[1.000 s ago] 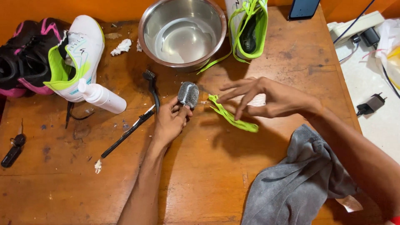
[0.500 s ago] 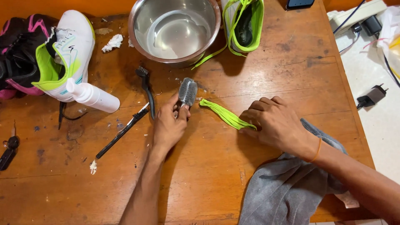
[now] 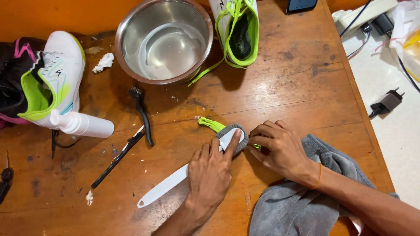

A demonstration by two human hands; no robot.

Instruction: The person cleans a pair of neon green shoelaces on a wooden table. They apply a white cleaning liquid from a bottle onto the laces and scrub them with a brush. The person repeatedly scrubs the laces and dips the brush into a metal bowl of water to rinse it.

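The brush (image 3: 227, 142) now lies pressed flat on the green shoelace (image 3: 211, 124); left hand (image 3: 210, 175) grips the brush, right hand (image 3: 282, 148) pins the shoelace to the table (image 3: 284, 78).

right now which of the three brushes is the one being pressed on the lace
The white-handled brush under the left hand, its grey head on the green lace. The two black brushes lie untouched to its left.

A worn wooden bench (image 3: 288, 78), scuffed and stained dark in patches, stands against an orange wall (image 3: 52, 15). To its right runs a pale speckled floor (image 3: 393, 144), all evenly and brightly lit.
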